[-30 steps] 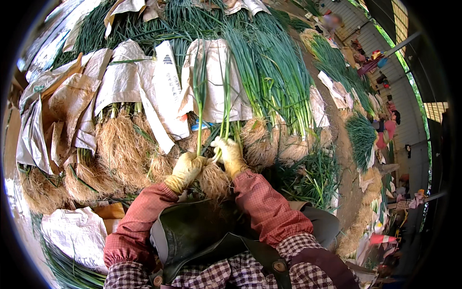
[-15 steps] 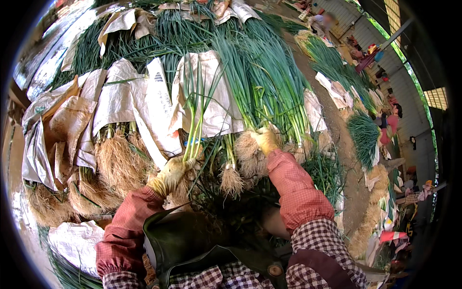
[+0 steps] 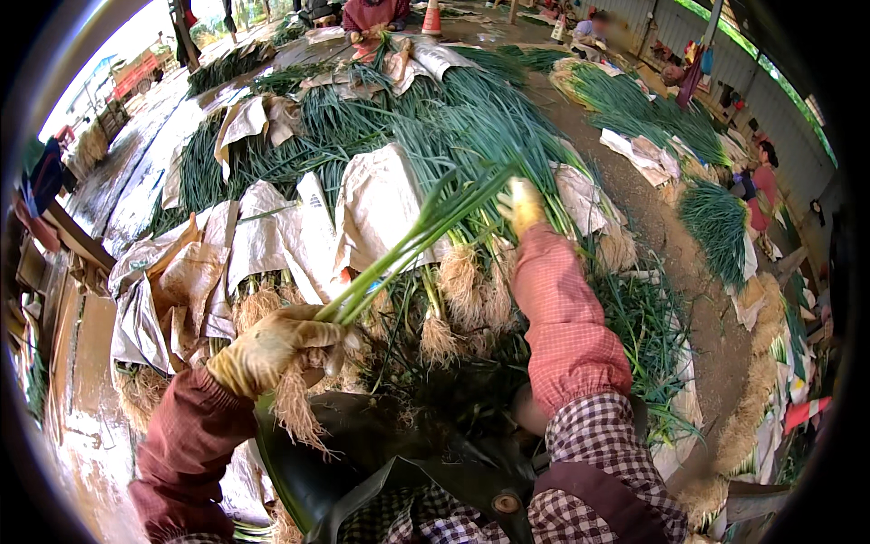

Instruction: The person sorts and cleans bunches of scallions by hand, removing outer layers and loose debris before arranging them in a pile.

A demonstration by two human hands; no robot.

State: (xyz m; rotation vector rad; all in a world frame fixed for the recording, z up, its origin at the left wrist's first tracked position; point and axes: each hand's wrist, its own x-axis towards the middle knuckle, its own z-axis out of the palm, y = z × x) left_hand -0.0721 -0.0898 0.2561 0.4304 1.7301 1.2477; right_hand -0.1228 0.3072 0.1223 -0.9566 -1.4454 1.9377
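Observation:
My left hand (image 3: 272, 349), in a yellowish glove, is closed around a small bunch of green onions (image 3: 388, 263). Pale roots dangle below that fist, while the green leaves slant up to the right across the pile. My right hand (image 3: 522, 208), gloved too, is raised beside the leaf ends of this bunch. Its fingers look apart, with nothing plainly gripped in them; whether they touch the leaves I cannot tell. Under and beyond it lies a large heap of green onions (image 3: 480, 118), with root clumps (image 3: 460, 281) facing me.
Pale woven sacks (image 3: 376, 199) cover parts of the heap. Loose green leaves (image 3: 639, 335) lie at the right, beside a dirt path (image 3: 702, 263). More green onions (image 3: 716, 222) line the path's far side. Another person (image 3: 372, 18) is at the far end, near an orange cone (image 3: 431, 18).
My left hand has drawn the bunch toward me and left, tipping its leaves rightward. My right hand has left the root clumps and moved up toward the leaf ends. The view has tilted upward.

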